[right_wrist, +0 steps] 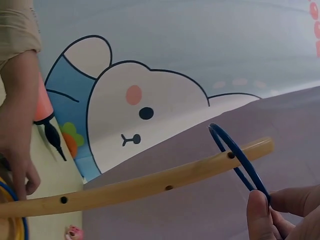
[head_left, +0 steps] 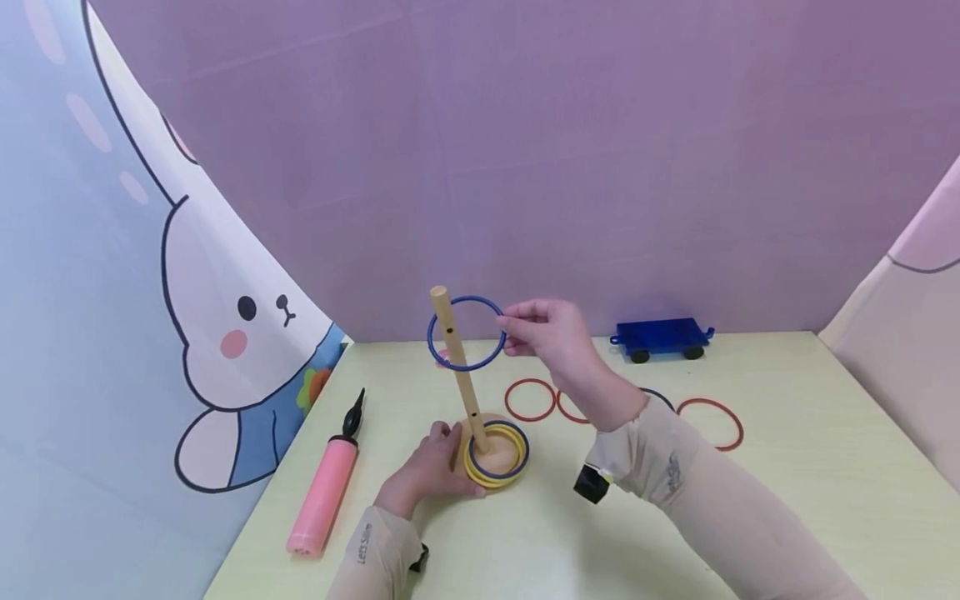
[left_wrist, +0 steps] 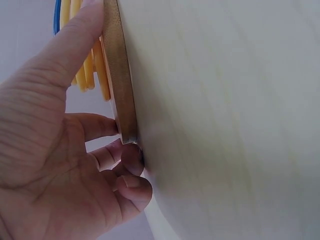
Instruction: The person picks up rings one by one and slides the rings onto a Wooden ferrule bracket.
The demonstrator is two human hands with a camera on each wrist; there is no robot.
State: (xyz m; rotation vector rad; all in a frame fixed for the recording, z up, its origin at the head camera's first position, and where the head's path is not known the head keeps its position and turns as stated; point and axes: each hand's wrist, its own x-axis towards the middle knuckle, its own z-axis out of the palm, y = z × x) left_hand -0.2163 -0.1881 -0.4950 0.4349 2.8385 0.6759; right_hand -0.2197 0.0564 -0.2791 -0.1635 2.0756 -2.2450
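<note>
My right hand (head_left: 551,333) pinches a blue ring (right_wrist: 250,170) between thumb and fingers. This ring loops around the upper part of a wooden pole (head_left: 467,387), just below its top end. Down at the round wooden base (left_wrist: 120,75), my left hand (head_left: 431,467) grips the edge, thumb on the near side and fingers at the other. Several yellow rings (left_wrist: 102,75) lie stacked on the base around the pole's foot, with another blue ring (head_left: 498,477) on top of them. The pole leans slightly to the left in the head view.
Red rings (head_left: 530,419) lie on the table behind and beside my right forearm, with a dark blue ring (head_left: 660,394) partly hidden by it. A blue toy wagon (head_left: 660,336) stands at the back right. On the left lies a pink hand pump (head_left: 326,496) with a black nozzle.
</note>
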